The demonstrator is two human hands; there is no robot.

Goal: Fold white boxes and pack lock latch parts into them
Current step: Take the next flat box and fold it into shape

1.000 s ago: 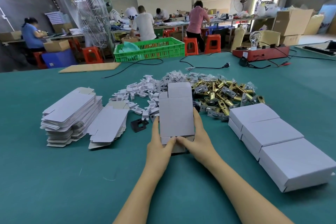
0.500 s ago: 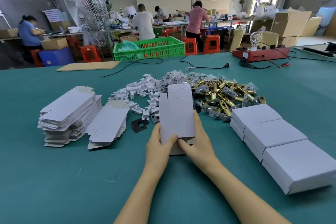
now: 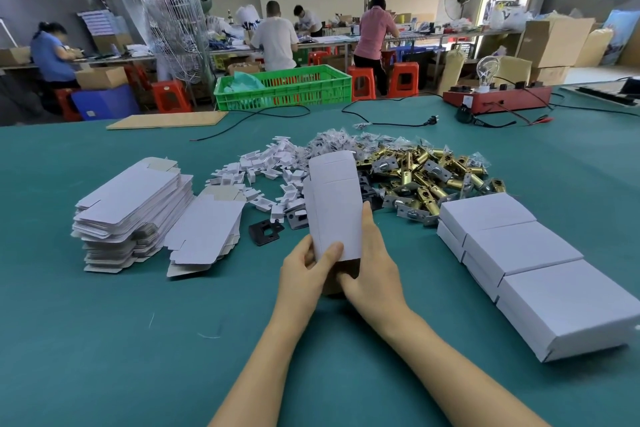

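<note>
I see matt white cardboard in the half-folded box (image 3: pixel 334 204) and the flat blanks (image 3: pixel 131 198), glossy brass-and-steel metal in the latch parts (image 3: pixel 429 180), smooth green plastic in the crate (image 3: pixel 287 85), and a matt teal table (image 3: pixel 104 340) covering.

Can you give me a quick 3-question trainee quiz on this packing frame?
1. True or false: both hands grip the white box being folded.
2. Where do the finished boxes lie from the worker's view? A) left B) right C) in the green crate
3. Fill in: the brass latch parts lie in a loose ____ on the table.

Key: 1 true, the left hand and right hand hold its near end. 2 B; the flat box stacks are left. 3 pile.
</note>
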